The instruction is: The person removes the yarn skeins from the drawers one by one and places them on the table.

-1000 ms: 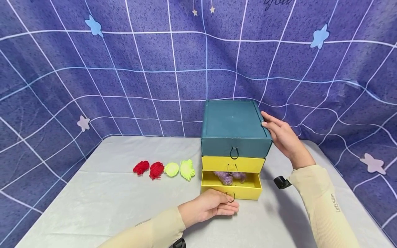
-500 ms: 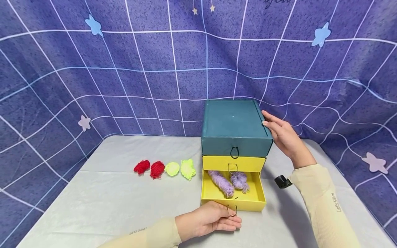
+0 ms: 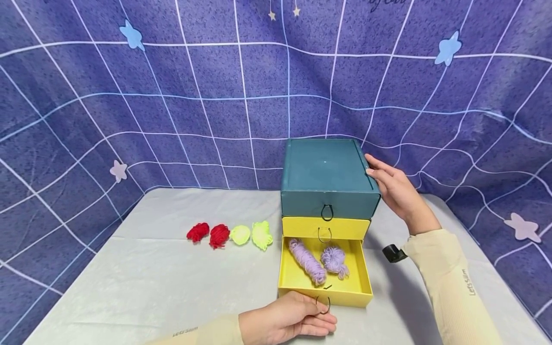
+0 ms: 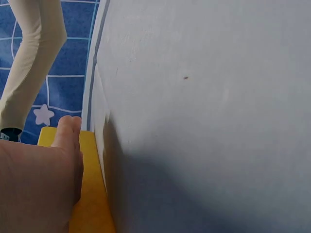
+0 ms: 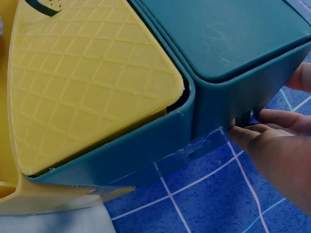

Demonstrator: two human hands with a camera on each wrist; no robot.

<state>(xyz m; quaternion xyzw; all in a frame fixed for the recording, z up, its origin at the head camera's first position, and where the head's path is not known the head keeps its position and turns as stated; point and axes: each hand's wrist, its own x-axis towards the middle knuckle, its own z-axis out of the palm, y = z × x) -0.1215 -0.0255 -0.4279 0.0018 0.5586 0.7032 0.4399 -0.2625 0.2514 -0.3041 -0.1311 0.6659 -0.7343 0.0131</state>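
A small chest with a dark teal top drawer (image 3: 329,205) and two yellow drawers stands on the table. The bottom yellow drawer (image 3: 360,287) is pulled well out. Inside it lie a long lilac yarn skein (image 3: 308,262) and a rounder lilac yarn bundle (image 3: 334,261). My left hand (image 3: 286,318) pinches the black loop handle (image 3: 328,303) on its front, thumb at the loop and the other fingers extended below. My right hand (image 3: 396,191) rests against the chest's right side, fingertips at the top edge; the right wrist view shows its fingers (image 5: 279,121) touching the teal side.
Two red yarn bundles (image 3: 219,236) and two neon yellow ones (image 3: 240,235) lie in a row on the white table (image 3: 151,278), left of the chest. The middle yellow drawer (image 3: 345,227) is closed. A blue-purple grid curtain (image 3: 207,120) hangs behind.
My left hand has drawn the bottom drawer toward me, bringing the lilac yarn further into view. My right hand has stayed at the chest's side.
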